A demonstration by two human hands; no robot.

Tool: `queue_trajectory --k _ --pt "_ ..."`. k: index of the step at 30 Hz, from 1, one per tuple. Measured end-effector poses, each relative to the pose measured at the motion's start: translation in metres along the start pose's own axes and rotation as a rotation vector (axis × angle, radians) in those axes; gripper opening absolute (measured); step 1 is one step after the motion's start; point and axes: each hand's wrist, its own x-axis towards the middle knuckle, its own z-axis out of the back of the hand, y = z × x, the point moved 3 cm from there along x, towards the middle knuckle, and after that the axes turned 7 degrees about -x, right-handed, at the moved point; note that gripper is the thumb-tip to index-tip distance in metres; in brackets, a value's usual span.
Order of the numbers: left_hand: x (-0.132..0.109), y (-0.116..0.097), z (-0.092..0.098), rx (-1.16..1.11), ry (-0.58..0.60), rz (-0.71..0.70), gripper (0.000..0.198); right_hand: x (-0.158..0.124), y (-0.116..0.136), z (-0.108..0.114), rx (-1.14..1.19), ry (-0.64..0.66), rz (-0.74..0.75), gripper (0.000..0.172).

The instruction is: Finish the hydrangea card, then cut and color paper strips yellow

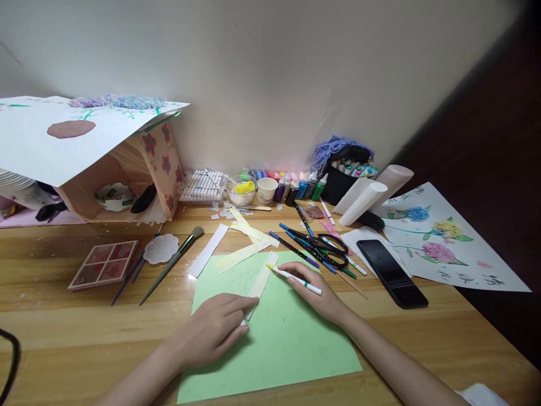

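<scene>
On a green sheet of paper [296, 338] lies a narrow paper strip [264, 276], partly coloured pale yellow. My left hand [220, 324] holds the strip's lower end, index finger pressed along it and thumb bent in. A small white bit shows by that thumb; I cannot tell whether it is part of the strip. My right hand [310, 287] is closed around a white marker [298, 279] with a yellow tip, which touches the strip near its top. Further yellow strips [243, 256] lie just beyond, with a white strip [208, 251] to their left.
Scissors [333, 248] and several pens lie right of the green sheet, near a phone [391, 273] and a flower drawing [443, 237]. Leftward are a makeup brush [171, 265] and a palette [103, 264]. Paint bottles [291, 193], a paper cup [267, 190] and a marker box [203, 186] line the wall.
</scene>
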Motion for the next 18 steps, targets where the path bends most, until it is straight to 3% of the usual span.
queue_trajectory --k 5,9,18 --pt "0.0003 0.0004 -0.0008 0.008 0.009 0.000 0.022 0.0031 -0.0039 0.0059 -0.015 -0.090 -0.008 0.030" --pt "0.0000 0.0004 -0.0012 0.014 0.023 0.010 0.023 0.0039 -0.0027 0.0056 -0.033 -0.038 0.011 0.029" --pt "0.0007 -0.0004 0.0012 -0.026 0.014 0.027 0.035 0.0059 -0.0047 0.0084 -0.037 -0.112 -0.013 0.030"
